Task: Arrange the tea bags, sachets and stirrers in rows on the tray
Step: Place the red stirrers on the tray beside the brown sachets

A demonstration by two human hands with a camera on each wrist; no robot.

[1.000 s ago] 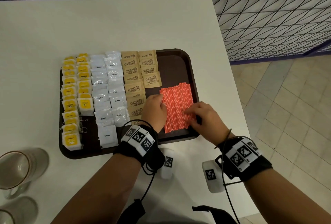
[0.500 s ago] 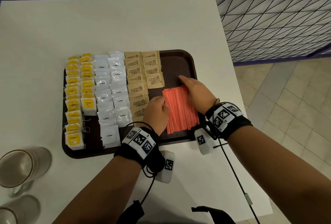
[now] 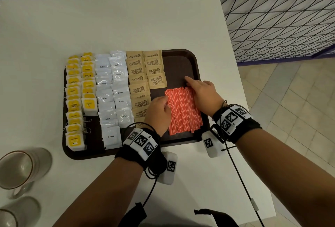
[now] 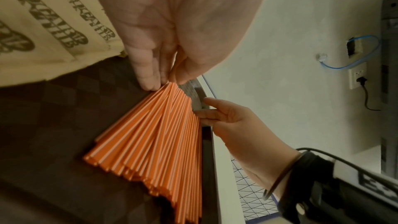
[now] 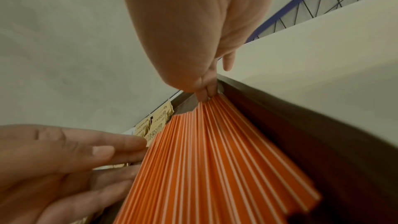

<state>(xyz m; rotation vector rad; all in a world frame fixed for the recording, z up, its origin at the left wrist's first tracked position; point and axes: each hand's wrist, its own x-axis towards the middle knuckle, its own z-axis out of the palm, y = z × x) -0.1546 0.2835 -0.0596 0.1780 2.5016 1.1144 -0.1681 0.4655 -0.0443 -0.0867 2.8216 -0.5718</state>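
Observation:
A dark brown tray holds two columns of yellow tea bags, then white coffee sachets, then brown sugar sachets. A flat bundle of orange stirrers lies in the tray's near right part. My left hand presses straight fingertips against the bundle's left side. My right hand lies along the right side, fingers straight, index reaching past the far right corner. In the right wrist view its fingertips touch the stirrers' far ends.
Two glass mugs stand on the white table at the near left. The table's right edge runs close to the tray, with a purple mesh railing and tiled floor beyond.
My right hand has moved from the near right part of the stirrers to their far right corner. The left hand has stayed at the bundle's left side.

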